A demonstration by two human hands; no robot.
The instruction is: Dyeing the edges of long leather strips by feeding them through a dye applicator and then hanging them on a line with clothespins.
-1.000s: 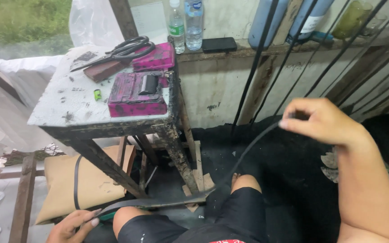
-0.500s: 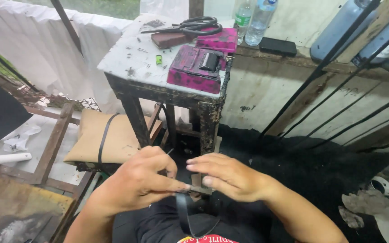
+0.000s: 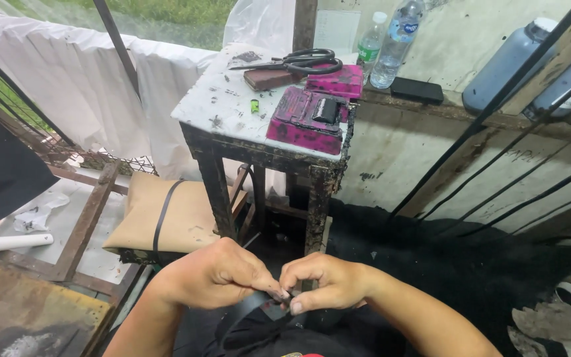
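Note:
My left hand [image 3: 216,274] and my right hand [image 3: 328,281] meet low in the head view, fingertips pinched together on a black strap [image 3: 249,311] that curves down toward my lap. Both hands grip the strap where its ends come together. Just beyond them stands a small worn table [image 3: 232,112] with dark wooden legs.
On the table lie black scissors [image 3: 299,61], a brown block [image 3: 269,78] and two pink boxes [image 3: 308,119]. Two water bottles [image 3: 391,43] and a black phone [image 3: 416,89] sit on the ledge behind. A tan cushion [image 3: 166,215] with a black strap lies left.
A second ago my hands were far apart, stretching the strap. They have come together in front of me, and my view has shifted left and down.

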